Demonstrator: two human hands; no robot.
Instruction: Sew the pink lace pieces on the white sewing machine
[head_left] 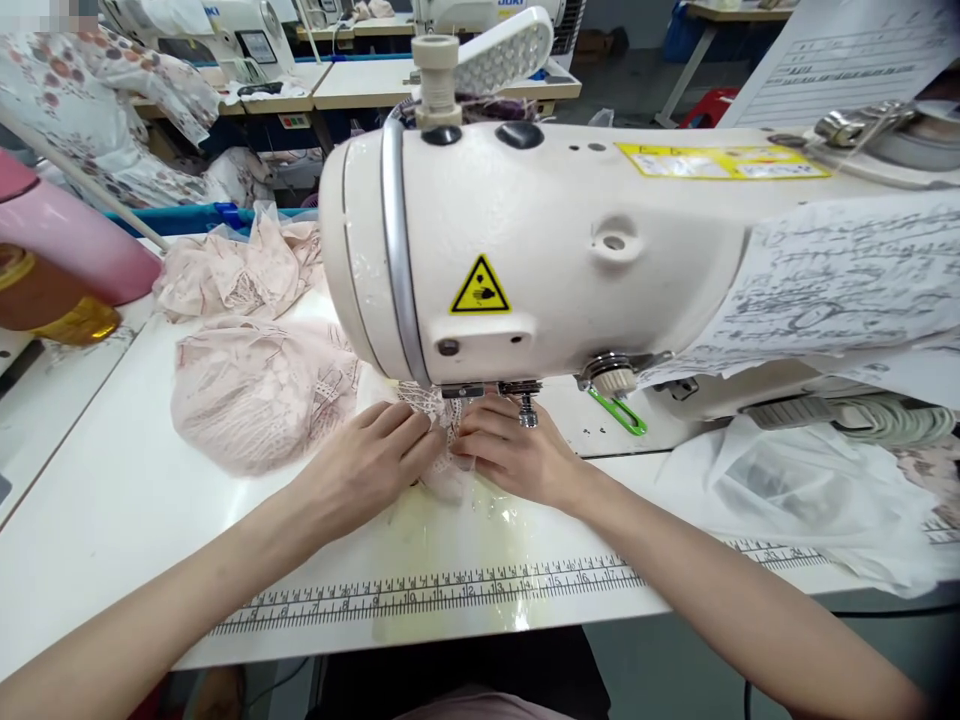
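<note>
Below the head of a white sewing machine (555, 240), a piece of pale pink lace (442, 480) lies on the white table. My left hand (394, 445) grips the lace from the left, fingers curled. From the right, my right hand (517, 450) pinches it too, partly behind the machine's screw and presser parts (528, 405). The needle and the stitching spot are hidden by the machine head and my fingers. More pink lace fabric (255, 395) is bunched beside my left hand, with another heap (240, 265) behind it.
A printed ruler (465, 590) runs along the table's front edge. Right of the machine lie white sheer fabric (810, 490) and a green thread snipper (619, 412). A pink bottle (75, 230) and an amber jar (52, 300) stand left. Someone in a floral garment (97, 110) is behind.
</note>
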